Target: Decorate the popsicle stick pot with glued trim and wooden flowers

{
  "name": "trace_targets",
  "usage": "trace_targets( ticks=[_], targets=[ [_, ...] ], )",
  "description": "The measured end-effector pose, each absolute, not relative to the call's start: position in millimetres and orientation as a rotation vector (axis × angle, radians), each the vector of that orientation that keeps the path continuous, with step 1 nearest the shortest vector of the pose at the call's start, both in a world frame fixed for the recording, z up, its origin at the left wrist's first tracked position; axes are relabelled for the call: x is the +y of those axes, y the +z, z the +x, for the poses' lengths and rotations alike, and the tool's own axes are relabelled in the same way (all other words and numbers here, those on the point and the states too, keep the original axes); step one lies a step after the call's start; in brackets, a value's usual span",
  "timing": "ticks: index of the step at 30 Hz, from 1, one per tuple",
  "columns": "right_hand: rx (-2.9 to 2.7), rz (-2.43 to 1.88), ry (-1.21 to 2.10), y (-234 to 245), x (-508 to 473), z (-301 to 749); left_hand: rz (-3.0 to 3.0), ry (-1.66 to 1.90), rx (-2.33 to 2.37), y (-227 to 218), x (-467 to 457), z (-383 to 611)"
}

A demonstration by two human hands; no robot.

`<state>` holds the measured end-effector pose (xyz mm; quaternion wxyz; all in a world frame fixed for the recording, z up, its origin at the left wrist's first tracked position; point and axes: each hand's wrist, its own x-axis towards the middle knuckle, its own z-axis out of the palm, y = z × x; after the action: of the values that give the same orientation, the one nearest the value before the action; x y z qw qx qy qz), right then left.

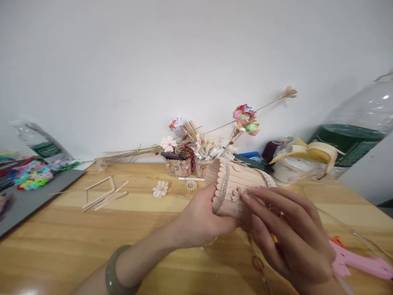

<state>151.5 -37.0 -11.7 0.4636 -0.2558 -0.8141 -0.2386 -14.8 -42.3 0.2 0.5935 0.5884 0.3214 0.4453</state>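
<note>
My left hand (pixel 199 217) is closed round a holder (pixel 229 207) made of pale craft sticks with rounded ends. The holder is tilted on its side above the table, and a glittery ribbon band (pixel 223 190) circles it near one end. Small petals form a flower (pixel 236 194) on its side. My right hand (pixel 291 229) has its fingers drawn together, with the fingertips on the edge of this petal flower. Its palm side is partly hidden, and a small red and yellow thing shows behind the fingers.
Two decorated stick pots (pixel 178 167) with dried and paper flowers stand by the wall. A loose flower (pixel 160 189), a tape roll (pixel 190 185) and craft sticks (pixel 98 200) lie on the table. A pink glue gun (pixel 362 260), banana peel (pixel 319 150) and large bottle (pixel 350 131) are right.
</note>
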Motion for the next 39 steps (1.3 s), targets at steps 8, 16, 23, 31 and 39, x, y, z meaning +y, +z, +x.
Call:
trace_targets(
  ticks=[8,16,23,31,39],
  targets=[
    [-2.034,-0.603,-0.714,-15,-37,155,1.333,1.017,0.748,-1,-44,-15],
    [-2.006,-0.579,-0.509,-15,-40,159,1.397,1.059,0.745,0,-43,-19],
    [-1.677,-0.457,0.071,-31,-42,153,1.394,1.053,0.795,1,-42,-23],
    [-1.858,-0.454,-0.178,-22,-38,152,1.368,1.038,0.64,4,-44,-21],
    [-1.887,-0.541,-0.391,-19,-40,148,1.371,1.059,0.625,2,-44,-20]
  ],
)
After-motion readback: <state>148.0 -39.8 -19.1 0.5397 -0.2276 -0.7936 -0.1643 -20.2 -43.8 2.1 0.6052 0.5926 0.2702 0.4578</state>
